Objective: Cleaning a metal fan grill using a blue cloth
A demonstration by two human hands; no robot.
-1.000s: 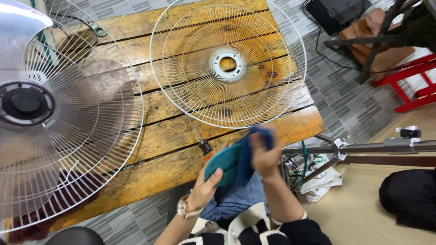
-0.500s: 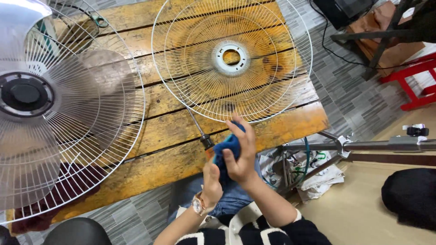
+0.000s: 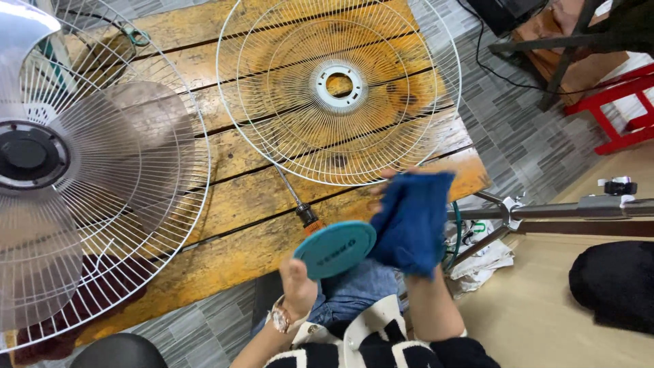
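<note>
Left hand (image 3: pixel 298 279) is pinching the round teal plastic disc (image 3: pixel 334 249) at its lower edge, grip closed on it, disc tilted face-up over the lap. Right hand (image 3: pixel 402 204) is lying mostly hidden under the dark blue soft cloth (image 3: pixel 413 219), grip wrapped in it; cloth is touching the disc's right rim. Just beyond, an orange-handled screwdriver (image 3: pixel 298 203) is lying on the worn yellow plank worktop (image 3: pixel 259 225), its shaft running under the white wire fan guard (image 3: pixel 338 85). An assembled fan with translucent blades (image 3: pixel 82 177) is occupying the left side.
</note>
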